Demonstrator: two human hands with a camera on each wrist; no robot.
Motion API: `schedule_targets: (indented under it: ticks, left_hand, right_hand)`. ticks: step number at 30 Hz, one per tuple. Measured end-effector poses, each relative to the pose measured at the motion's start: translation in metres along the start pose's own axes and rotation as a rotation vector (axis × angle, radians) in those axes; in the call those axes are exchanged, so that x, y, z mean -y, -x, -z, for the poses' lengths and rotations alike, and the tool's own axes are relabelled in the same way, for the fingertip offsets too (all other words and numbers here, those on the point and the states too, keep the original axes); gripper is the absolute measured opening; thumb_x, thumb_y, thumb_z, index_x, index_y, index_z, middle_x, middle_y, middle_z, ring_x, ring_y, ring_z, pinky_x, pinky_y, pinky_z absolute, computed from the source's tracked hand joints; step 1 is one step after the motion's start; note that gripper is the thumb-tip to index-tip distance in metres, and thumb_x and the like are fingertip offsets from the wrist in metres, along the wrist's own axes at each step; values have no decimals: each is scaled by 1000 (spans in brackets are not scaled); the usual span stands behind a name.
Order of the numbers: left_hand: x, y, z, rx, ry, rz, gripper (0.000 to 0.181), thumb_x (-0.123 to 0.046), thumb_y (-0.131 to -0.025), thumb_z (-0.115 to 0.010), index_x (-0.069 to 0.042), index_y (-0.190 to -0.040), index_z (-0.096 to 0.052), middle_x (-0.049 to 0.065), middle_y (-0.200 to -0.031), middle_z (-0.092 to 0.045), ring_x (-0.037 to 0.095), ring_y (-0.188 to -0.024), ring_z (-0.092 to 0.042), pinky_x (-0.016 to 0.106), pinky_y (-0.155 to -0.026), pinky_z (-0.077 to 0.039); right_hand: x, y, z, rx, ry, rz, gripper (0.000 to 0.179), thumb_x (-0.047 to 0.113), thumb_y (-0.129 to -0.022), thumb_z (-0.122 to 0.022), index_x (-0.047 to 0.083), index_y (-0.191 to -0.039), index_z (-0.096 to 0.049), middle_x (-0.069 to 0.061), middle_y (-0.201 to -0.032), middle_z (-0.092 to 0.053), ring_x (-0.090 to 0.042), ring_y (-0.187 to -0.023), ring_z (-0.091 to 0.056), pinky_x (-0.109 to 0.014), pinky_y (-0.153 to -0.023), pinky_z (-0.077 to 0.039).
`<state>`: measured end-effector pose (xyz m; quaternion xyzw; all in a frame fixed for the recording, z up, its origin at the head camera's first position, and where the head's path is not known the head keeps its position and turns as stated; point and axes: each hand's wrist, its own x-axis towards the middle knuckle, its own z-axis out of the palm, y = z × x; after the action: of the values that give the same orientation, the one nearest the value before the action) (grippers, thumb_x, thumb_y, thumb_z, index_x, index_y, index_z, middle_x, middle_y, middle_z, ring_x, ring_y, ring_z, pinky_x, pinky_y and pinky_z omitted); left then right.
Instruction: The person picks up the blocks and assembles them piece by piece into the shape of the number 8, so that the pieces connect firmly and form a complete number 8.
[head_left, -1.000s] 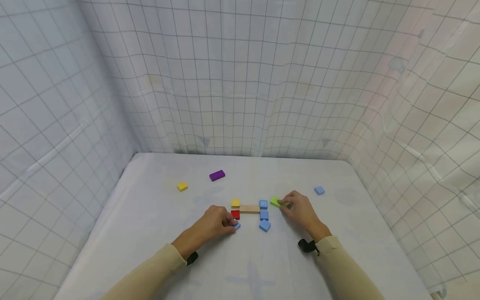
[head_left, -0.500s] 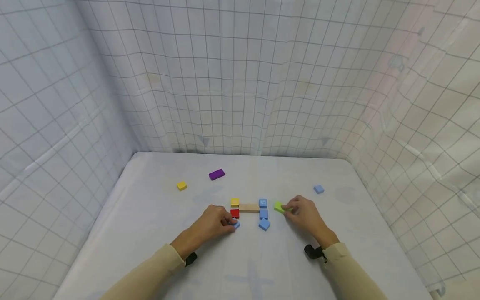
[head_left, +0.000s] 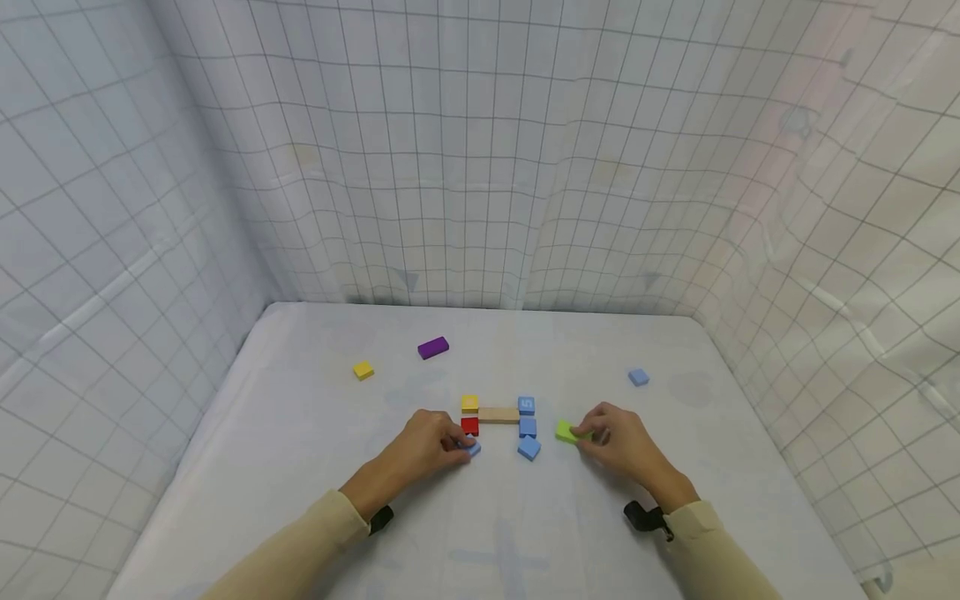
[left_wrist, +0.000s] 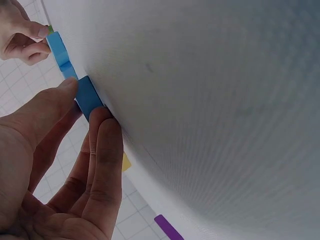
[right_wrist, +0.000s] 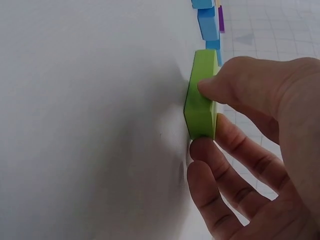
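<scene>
My left hand (head_left: 429, 446) pinches a small blue block (left_wrist: 89, 97) between thumb and fingers, just below a red block (head_left: 469, 427). Above the red one lies a yellow block (head_left: 469, 404). A plain wooden bar (head_left: 498, 415) runs right from these toward a blue block marked 5 (head_left: 527, 406). Under that sit another blue block (head_left: 528, 427) and a turned blue block (head_left: 529, 448). To their right, my right hand (head_left: 618, 443) grips a long green block (right_wrist: 200, 105), thumb on its near side and fingertips at its end; fingers partly cover it in the head view.
Farther back on the white-covered table (head_left: 300, 500) lie a purple block (head_left: 433, 347), a second yellow block (head_left: 363, 370) at left and a lone blue block (head_left: 638, 377) at right. Checked cloth (head_left: 480, 167) hangs around the back and sides.
My right hand has drawn the green block nearer to me and a little to the right, away from the blue blocks. The left hand stays at its blue block.
</scene>
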<state>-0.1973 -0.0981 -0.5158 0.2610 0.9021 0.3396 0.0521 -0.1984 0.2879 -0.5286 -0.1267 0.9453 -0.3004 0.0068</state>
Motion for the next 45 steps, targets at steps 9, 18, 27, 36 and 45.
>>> schedule_targets:
  ticks: [9,18,27,36,45]
  left_hand:
    - [1,0,0,-7,-13,-13,18,-8,-94,-98,-6,-111,-94,5,-97,-85,-1,-76,-65,17,-69,-56]
    - [0,0,-1,6,-10,31,19,-9,-95,-98,-9,-113,-94,3,-100,-85,2,-79,-65,17,-70,-57]
    - [-1,0,0,8,-11,20,19,-9,-94,-98,-7,-113,-94,4,-98,-84,3,-78,-64,17,-69,-55]
    - [-2,-1,0,17,-12,14,19,-10,-94,-99,-8,-113,-94,4,-98,-84,3,-78,-63,17,-69,-54]
    - [-3,-1,0,15,-20,23,18,-9,-94,-98,-8,-112,-94,2,-97,-83,3,-77,-63,17,-69,-55]
  right_hand:
    - [-4,10,3,55,-24,111,21,3,-93,-95,22,-101,-91,5,-114,-78,-6,-94,-66,-24,-80,-61]
    - [-3,17,1,136,-91,204,22,6,-93,-96,25,-103,-92,9,-113,-78,-4,-97,-67,-23,-83,-60]
    - [6,21,-5,198,-116,293,22,8,-94,-96,25,-108,-94,14,-112,-77,-2,-101,-67,-24,-87,-59]
    - [21,22,-13,241,-121,385,20,10,-96,-96,24,-111,-93,12,-115,-77,-2,-108,-69,-28,-97,-63]
    - [32,21,-21,204,-6,468,20,14,-96,-97,27,-111,-94,15,-116,-76,-6,-114,-68,-37,-104,-63]
